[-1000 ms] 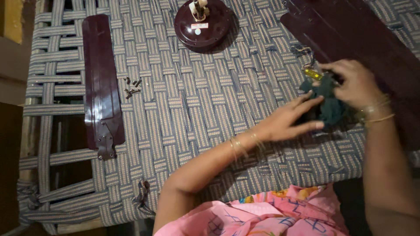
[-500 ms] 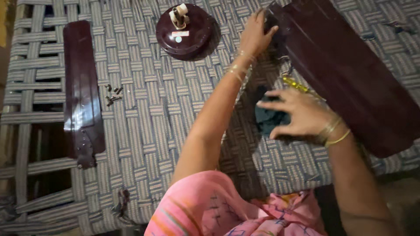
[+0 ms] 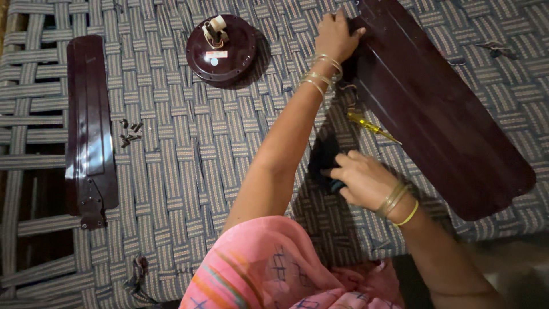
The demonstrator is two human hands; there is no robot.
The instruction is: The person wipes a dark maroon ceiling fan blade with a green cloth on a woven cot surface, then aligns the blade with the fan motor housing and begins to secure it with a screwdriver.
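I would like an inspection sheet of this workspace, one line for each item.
Surface: woven strap cot, grey and blue.
Job's things: large maroon fan blade at the right; dark cloth.
Clutter: second fan blade at the left; round motor housing; loose screws; yellow screwdriver.
Grippers: left hand grips the large blade's narrow end; right hand closed on the cloth.
Cables: nothing seen.
Surroundings: dark gaps below the cot, left side.

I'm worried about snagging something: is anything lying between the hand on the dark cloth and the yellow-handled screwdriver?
Nothing visible: only bare woven webbing lies between the right hand, on the dark green cloth, and the yellow-handled screwdriver.
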